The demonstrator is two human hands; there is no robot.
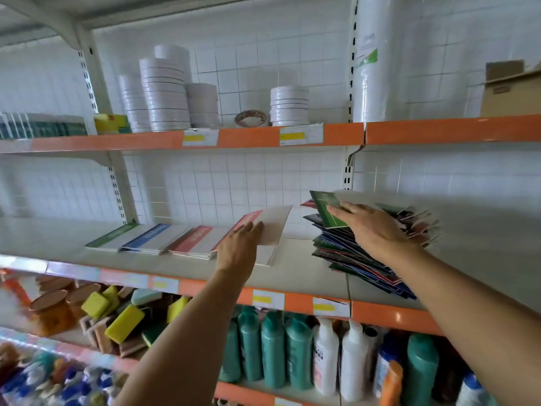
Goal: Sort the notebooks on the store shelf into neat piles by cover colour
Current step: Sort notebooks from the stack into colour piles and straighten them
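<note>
Notebooks (360,253) are heaped in a loose, fanned pile on the shelf (164,268), under and just beyond the right hand (370,227). That hand is reached forward palm down, its fingers laid on a green notebook (328,210) that is lifted at a tilt off the top of the heap; whether the thumb is curled under it cannot be told. The left hand (238,249) is stretched out just left of the heap, fingers fairly straight, and a red notebook (263,227) is held at its fingertips, raised and tilted above the shelf; the grip itself is hidden by the back of the hand. To the left of the left hand three low piles are laid side by side: red pile (194,241) nearest, blue pile (152,238) next, green pile (112,237) farthest. Cover lettering is too blurred to be read. Yellow-marked price labels (268,298) are fixed along the orange shelf edge below both hands.
</note>
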